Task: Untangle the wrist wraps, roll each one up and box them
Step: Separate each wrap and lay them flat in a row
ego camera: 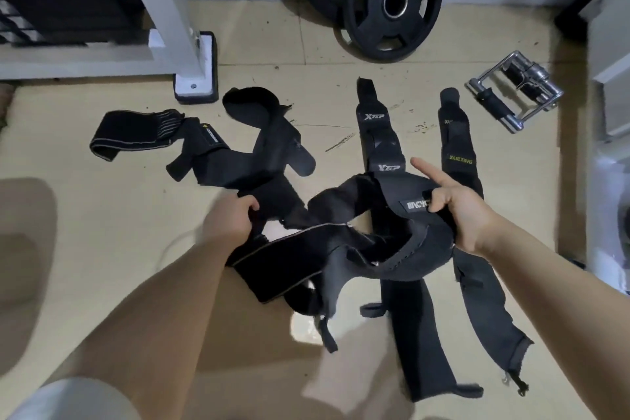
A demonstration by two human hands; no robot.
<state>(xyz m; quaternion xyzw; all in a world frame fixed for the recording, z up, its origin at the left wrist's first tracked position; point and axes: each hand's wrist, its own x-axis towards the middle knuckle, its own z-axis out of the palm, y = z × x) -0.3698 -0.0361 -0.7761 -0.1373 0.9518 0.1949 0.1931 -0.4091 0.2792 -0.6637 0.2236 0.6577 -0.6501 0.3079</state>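
While both forearms reach in from the 6 o'clock edge of the view, the left hand (233, 220) sits just left of centre with its fingers curled down into the dark fabric of a knotted bundle of black wrist wraps (358, 249), pinching a fold of it. At about 3 o'clock from that hand, the right hand (453, 208) grips a strap of the same bundle, thumb and lower fingers closed over a wrap bearing a white-lettered label (416, 205), while its index finger sticks out straight toward 10 o'clock. The bundle is held between the two hands above the beige tiled floor (102, 215), with loose tails trailing toward 5 and 6 o'clock. More wraps lie flat on the floor: an Xtep-branded wrap (378, 133) at 12 o'clock from the bundle, a Xueying-lettered wrap (458, 147) just beside it toward 1 o'clock, and a sprawled group of grey-striped and black wraps (204, 147) toward 10 o'clock. Farther off at 12 o'clock a black weight plate (392, 3) leans against the wall; a chrome cable handle (518, 95) lies at 2 o'clock, and the white foot of a rack (196, 78) stands at 11 o'clock.
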